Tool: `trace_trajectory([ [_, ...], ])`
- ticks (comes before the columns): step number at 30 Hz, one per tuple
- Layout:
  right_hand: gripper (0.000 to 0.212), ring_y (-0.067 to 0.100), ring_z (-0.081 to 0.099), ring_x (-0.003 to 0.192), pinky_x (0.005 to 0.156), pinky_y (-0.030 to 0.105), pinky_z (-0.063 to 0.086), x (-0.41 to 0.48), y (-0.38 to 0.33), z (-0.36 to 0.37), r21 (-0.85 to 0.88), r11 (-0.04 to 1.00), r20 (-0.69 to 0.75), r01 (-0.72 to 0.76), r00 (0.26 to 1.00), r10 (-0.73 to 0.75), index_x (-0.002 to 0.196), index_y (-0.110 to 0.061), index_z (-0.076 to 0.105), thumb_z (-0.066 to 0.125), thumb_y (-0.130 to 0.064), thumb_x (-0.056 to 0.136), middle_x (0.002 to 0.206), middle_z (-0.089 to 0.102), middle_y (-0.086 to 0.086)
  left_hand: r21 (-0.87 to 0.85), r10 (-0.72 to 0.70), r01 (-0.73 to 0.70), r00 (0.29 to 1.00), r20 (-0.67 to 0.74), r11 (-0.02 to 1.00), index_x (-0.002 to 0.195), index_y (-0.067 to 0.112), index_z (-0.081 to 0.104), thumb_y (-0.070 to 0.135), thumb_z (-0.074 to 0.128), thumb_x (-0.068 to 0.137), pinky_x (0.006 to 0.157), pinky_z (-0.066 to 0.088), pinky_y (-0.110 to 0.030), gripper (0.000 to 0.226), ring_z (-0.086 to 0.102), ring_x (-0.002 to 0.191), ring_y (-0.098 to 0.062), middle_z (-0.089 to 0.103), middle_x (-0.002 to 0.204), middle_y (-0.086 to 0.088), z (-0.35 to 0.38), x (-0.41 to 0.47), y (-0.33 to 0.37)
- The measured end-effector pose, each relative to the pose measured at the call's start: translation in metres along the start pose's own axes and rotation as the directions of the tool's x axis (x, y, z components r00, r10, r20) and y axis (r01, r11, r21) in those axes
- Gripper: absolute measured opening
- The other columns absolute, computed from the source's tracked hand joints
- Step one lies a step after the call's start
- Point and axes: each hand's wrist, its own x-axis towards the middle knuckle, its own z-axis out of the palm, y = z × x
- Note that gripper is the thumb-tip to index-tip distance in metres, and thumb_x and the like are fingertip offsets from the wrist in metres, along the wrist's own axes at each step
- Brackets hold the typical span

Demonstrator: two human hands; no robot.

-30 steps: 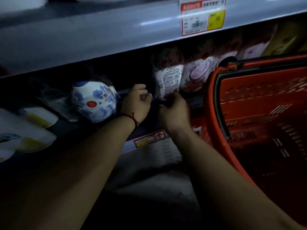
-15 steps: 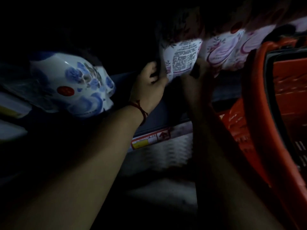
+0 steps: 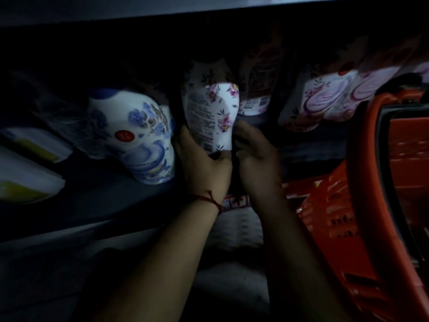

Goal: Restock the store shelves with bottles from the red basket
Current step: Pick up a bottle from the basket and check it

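Observation:
A white bottle with pink flowers [image 3: 212,115] stands on the dark shelf [image 3: 97,201], tilted a little in the dim light. My left hand [image 3: 202,168] grips its base from the left and below. My right hand [image 3: 255,156] holds its right side, fingers curled against it. The red basket [image 3: 362,205] hangs at the right edge, its inside mostly out of sight. More pink-flowered bottles [image 3: 325,101] stand in a row on the shelf to the right.
A white and blue flowered bottle [image 3: 139,138] stands just left of my hands. White and yellow packs [image 3: 25,168] lie at the far left. The upper shelf's edge [image 3: 162,8] runs overhead. A price tag strip [image 3: 234,201] lines the shelf front.
Both hands have taken hold of the pink-flowered bottle and drawn it left and forward, away from its row. The camera has come closer under the upper shelf.

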Motion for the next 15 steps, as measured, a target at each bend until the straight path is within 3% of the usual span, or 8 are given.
trace_trajectory([
  [4, 0.064, 0.022, 0.067, 0.109, 0.098, 0.034, 0.053, -0.002, -0.002, 0.0, 0.107, 0.994, 0.024, 0.031, 0.999, -0.034, 0.121, -0.001, 0.063, 0.035, 0.012, 0.064, 0.117, 0.068, 0.015, -0.063, -0.031, 0.038, 0.992, 0.119, 0.997, 0.147, 0.014, 0.026, 0.032, 0.079, 0.059, 0.107, 0.044, -0.037, 0.104, 0.051, 0.13, -0.018, 0.049, 0.142, -0.006, -0.001, 0.007, -0.006],
  [9, 0.035, 0.02, 0.068, 0.098, 0.089, 0.026, 0.053, 0.01, 0.007, -0.022, 0.064, 0.997, 0.023, -0.034, 0.999, 0.032, 0.106, -0.005, 0.068, 0.053, 0.005, 0.076, 0.103, 0.071, 0.014, -0.051, 0.009, 0.005, 0.962, 0.271, 0.999, 0.134, 0.002, 0.029, 0.021, 0.089, 0.065, 0.088, 0.046, -0.009, 0.093, 0.057, 0.118, -0.016, 0.055, 0.131, -0.005, -0.004, 0.029, -0.004],
  [10, 0.03, 0.018, 0.069, 0.097, 0.088, 0.025, 0.053, 0.012, 0.008, -0.024, 0.059, 0.998, 0.03, -0.03, 0.999, 0.029, 0.105, -0.005, 0.068, 0.055, 0.007, 0.08, 0.101, 0.072, 0.013, -0.039, 0.025, -0.014, 0.953, 0.301, 0.999, 0.135, 0.002, 0.03, 0.023, 0.09, 0.065, 0.091, 0.046, -0.011, 0.094, 0.055, 0.12, -0.016, 0.053, 0.133, -0.005, -0.004, 0.032, -0.006],
  [12, 0.03, 0.017, 0.071, 0.093, 0.088, 0.025, 0.054, 0.015, 0.008, -0.027, 0.073, 0.996, 0.046, -0.055, 0.998, 0.052, 0.099, -0.007, 0.069, 0.05, 0.012, 0.086, 0.097, 0.073, 0.01, 0.027, 0.057, -0.067, 0.956, 0.288, 0.997, 0.136, 0.007, 0.036, 0.036, 0.088, 0.061, 0.1, 0.047, -0.03, 0.096, 0.051, 0.125, -0.021, 0.051, 0.137, -0.009, -0.005, 0.033, -0.007],
  [15, 0.033, 0.019, 0.07, 0.086, 0.082, 0.022, 0.056, 0.023, 0.007, -0.027, 0.128, 0.984, 0.096, -0.122, 0.989, 0.11, 0.093, -0.01, 0.067, 0.046, 0.015, 0.087, 0.09, 0.073, 0.006, 0.104, 0.114, -0.135, 0.975, 0.188, 0.985, 0.121, 0.01, 0.051, 0.051, 0.076, 0.058, 0.096, 0.049, -0.042, 0.08, 0.054, 0.117, -0.028, 0.049, 0.123, -0.012, -0.004, 0.034, -0.014],
])
